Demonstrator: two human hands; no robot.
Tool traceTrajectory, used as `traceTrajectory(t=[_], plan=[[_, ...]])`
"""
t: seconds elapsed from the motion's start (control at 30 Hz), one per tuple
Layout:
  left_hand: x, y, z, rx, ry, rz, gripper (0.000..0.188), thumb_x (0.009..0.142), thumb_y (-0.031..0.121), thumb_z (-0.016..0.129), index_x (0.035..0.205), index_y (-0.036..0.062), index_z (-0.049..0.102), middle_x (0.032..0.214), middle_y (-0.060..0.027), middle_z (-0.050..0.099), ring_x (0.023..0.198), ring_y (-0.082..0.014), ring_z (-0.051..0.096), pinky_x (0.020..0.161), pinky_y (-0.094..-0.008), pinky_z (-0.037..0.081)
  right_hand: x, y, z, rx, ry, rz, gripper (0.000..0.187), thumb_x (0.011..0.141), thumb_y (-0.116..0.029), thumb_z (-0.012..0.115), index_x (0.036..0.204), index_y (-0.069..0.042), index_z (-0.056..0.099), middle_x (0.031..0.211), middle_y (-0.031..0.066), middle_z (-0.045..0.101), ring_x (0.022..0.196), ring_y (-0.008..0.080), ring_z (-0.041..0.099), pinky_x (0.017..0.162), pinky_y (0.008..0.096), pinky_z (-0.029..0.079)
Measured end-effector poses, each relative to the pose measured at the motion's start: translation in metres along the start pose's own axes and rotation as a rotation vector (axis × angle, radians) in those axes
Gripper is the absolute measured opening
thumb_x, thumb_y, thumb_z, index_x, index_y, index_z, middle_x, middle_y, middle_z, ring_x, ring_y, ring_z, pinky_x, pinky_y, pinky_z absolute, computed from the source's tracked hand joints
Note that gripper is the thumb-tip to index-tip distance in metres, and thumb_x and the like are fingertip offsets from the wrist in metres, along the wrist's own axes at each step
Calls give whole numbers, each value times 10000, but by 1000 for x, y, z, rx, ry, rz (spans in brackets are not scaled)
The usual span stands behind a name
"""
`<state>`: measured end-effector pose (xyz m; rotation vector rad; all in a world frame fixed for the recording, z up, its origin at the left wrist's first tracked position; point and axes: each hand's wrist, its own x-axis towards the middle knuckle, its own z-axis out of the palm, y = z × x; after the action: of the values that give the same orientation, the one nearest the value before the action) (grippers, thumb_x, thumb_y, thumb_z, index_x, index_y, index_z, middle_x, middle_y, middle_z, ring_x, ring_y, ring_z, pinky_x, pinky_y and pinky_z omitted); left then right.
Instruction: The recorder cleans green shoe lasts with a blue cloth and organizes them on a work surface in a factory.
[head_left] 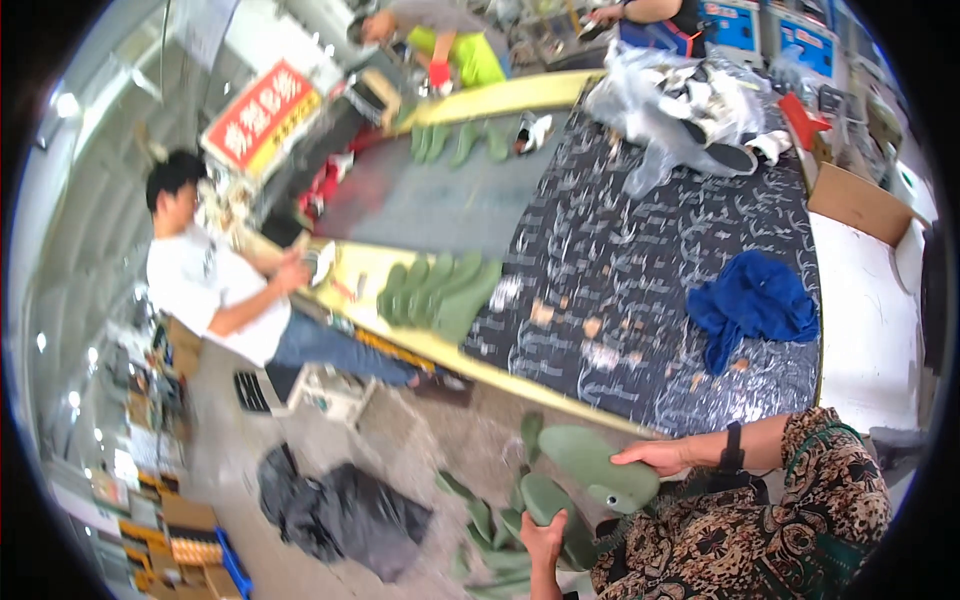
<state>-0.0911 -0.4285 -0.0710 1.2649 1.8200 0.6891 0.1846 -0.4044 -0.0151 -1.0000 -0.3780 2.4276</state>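
Note:
My right hand has its thumb and fingers closed on a flat, rounded green shoe sole. That sole has a small white round spot near its lower end. Just below it, my left hand grips a second green shoe sole by its edge. The two soles lie close together in front of my body, and I cannot tell whether they touch. Several more green pieces are heaped low down beside my left hand, partly hidden by it. A dark band circles my right wrist.
A long table with a dark patterned cover stands ahead, bearing a blue cloth, plastic-wrapped shoes and green soles. A person in a white shirt works at its left. A black bag lies on the floor.

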Motion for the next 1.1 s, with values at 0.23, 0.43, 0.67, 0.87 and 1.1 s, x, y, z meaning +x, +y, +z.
traceTrajectory(t=[0.23,0.43,0.67,0.87,1.1], plan=[[48,167,58,552,-71,398,550,603,410,727,906,-12,546,858,-224,630,856,-381,608,748,-457,471,-69,6,-81,337,46,-372,545,917,-356,477,1334,-25,357,1317,134,453,1202,256,455,1009,421,369],[103,243,125,870,-48,797,542,626,421,739,923,36,498,915,-185,594,868,-352,596,743,-441,483,-42,23,-170,640,206,-527,636,940,-511,207,1276,-9,409,1132,223,541,979,366,553,867,508,453],[170,274,166,1122,-71,987,576,615,411,762,972,45,497,978,-149,561,932,-306,573,779,-417,472,-21,25,-160,540,468,-583,569,964,-443,207,1326,-21,332,1239,244,454,1048,440,500,862,571,440],[217,229,197,1177,-174,1137,619,716,441,681,1084,-27,512,954,-158,610,843,-289,613,711,-408,486,-33,13,-133,541,600,-514,593,961,-463,178,1324,-22,339,1205,258,477,1024,433,515,865,561,444],[131,241,171,443,-802,972,550,796,485,591,1025,-14,548,980,-226,605,921,-381,584,759,-441,465,36,68,-208,672,1070,-676,362,912,-238,397,1027,77,534,930,195,602,793,343,612,644,509,500]])
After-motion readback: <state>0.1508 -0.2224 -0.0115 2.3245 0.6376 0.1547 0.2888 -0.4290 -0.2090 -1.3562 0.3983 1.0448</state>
